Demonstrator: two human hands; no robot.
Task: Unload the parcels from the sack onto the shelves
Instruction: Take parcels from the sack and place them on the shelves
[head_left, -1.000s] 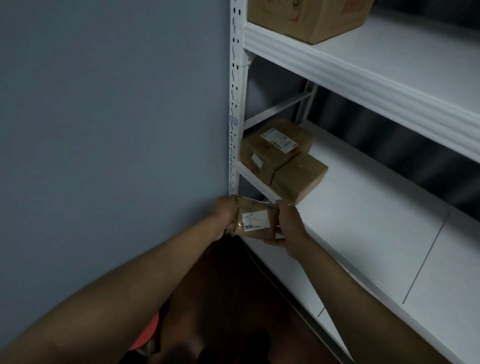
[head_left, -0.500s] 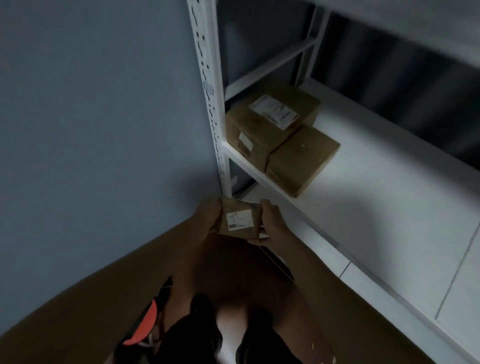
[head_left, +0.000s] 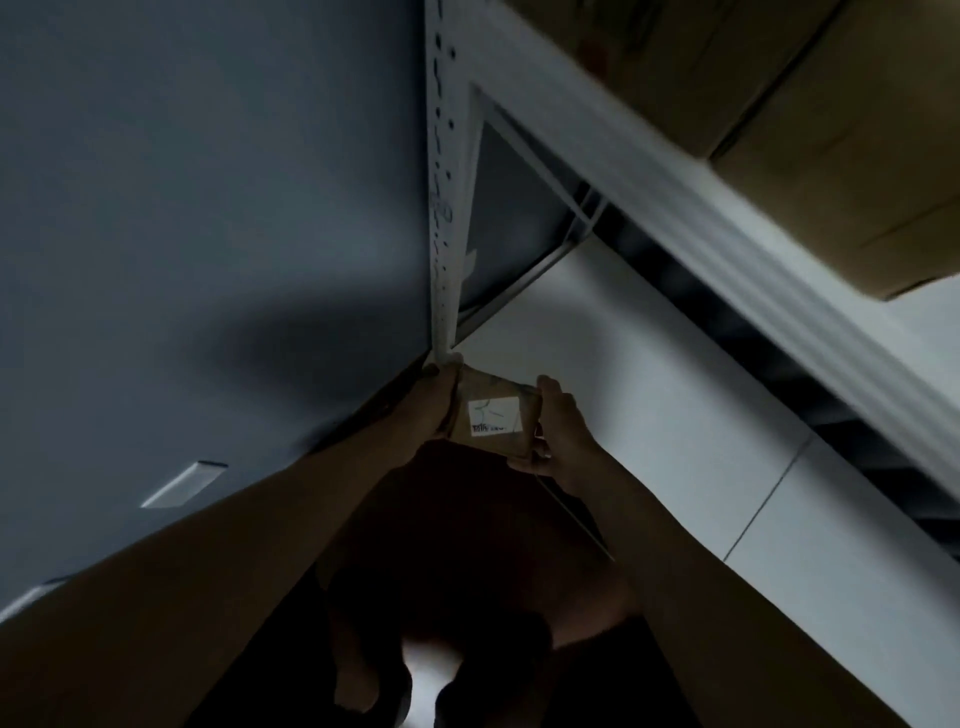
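A small parcel (head_left: 493, 418) is held between both hands, at the near left corner of the low shelf (head_left: 649, 415), just below the foot of the upright (head_left: 444, 208). The left hand (head_left: 426, 410) is wrapped round its left side, fingers curled over the far edge; the right hand (head_left: 558, 431) is clamped on its right side, thumb on top, fingers underneath. A white label (head_left: 493, 415) with a scrawl and a barcode is turned up toward the camera. The parcel is judged light and stiff: brown card, corners square, no sag seen between the hands. The taped face looks smooth, so a grip by the opposite edges, as now, is judged safer than a flat pinch. Whether the contents are fragile cannot be told. The shelf board is seen as plain white with a seam at right. Above it, a ribbed beam (head_left: 727, 249) crosses the view, and large boxes (head_left: 831, 119) are stacked on the upper shelf at far right. A grey wall (head_left: 208, 208) fills the left. The sack is not seen. The parcel is judged about to be set down at the shelf's left end.
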